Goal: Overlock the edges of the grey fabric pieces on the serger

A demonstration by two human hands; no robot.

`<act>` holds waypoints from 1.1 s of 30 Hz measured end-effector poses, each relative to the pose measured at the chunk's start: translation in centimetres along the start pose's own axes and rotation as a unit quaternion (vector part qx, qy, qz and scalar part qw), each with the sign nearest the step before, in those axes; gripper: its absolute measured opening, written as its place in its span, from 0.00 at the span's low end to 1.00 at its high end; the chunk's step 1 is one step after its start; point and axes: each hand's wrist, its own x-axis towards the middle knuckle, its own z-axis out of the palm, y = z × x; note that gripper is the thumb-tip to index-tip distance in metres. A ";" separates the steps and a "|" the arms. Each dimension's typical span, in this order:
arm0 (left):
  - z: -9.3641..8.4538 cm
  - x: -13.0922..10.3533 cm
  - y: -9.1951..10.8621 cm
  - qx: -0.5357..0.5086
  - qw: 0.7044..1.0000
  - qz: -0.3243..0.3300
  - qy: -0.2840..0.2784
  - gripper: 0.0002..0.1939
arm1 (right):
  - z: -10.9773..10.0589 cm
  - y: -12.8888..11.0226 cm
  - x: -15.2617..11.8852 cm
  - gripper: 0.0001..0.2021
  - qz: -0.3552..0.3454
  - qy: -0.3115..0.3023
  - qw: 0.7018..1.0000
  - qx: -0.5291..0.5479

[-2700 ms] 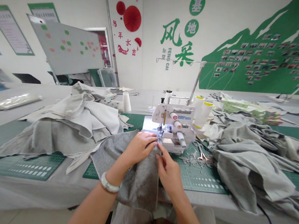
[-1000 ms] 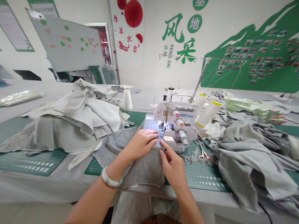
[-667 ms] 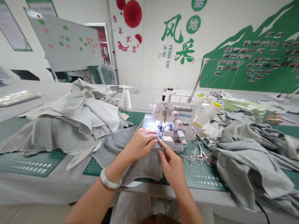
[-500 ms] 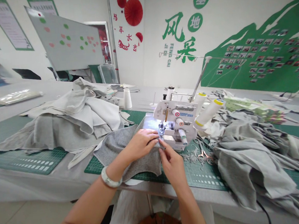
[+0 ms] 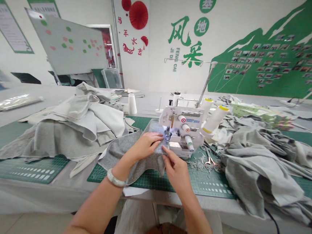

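Right of centre on the tabletop (image 5: 83, 192), at the front of the white sewing machine (image 5: 181, 127), is where my gray cloth (image 5: 152, 164) sits, and I'd call this edge more than half done. Some of it lies on the far side, past the needle area, with only a short stretch between there and the near right corner. That corner droops over the green cutting mat (image 5: 151, 183). A pale line runs along the near edge, but I can't tell if it's stitching.

As for my 2 hands: left hand (image 5: 148, 145) is flat on the cloth just left of the needle area, fingers stretched out and close together, pressing rather than gripping. Right hand (image 5: 176, 168) is on the near side, thumb and forefinger pinching the cloth's right edge.

How much is left overall? Tough call. I've got 1 big fabric heap (image 5: 71, 120) on the left and another rumpled fabric pile (image 5: 263, 158) on the right, both gray and white, and I honestly can't say which of the 2, if either, is finished. The gray lint (image 5: 200, 164) near the machine's right side makes me think a fair bit of trimming's been done. Scissors (image 5: 210, 163) lie right beside it, with neither hand on them.
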 end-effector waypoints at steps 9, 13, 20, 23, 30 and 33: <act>-0.8 -0.3 2.7 0.047 0.999 0.014 0.015 0.12 | 0.2 0.3 0.1 0.21 0.017 -0.020 1.000 0.011; -0.3 -0.7 2.8 0.020 1.000 0.002 0.019 0.13 | 0.4 0.1 0.0 0.22 0.028 -0.026 0.999 0.026; 0.0 -0.5 1.2 -0.001 1.000 -0.004 0.015 0.14 | 0.1 -0.2 -0.3 0.23 0.038 -0.034 0.998 0.038; -0.2 -0.5 1.6 0.012 1.000 -0.001 0.014 0.13 | -0.3 -0.2 -0.3 0.23 0.043 -0.036 0.997 0.043; -0.5 -1.1 3.0 0.034 0.998 0.046 0.022 0.10 | -0.5 0.1 -0.4 0.22 0.049 -0.042 0.996 0.066; -0.4 -1.1 2.7 0.014 0.999 0.040 0.025 0.11 | -0.4 0.2 -0.4 0.22 0.046 -0.043 0.996 0.057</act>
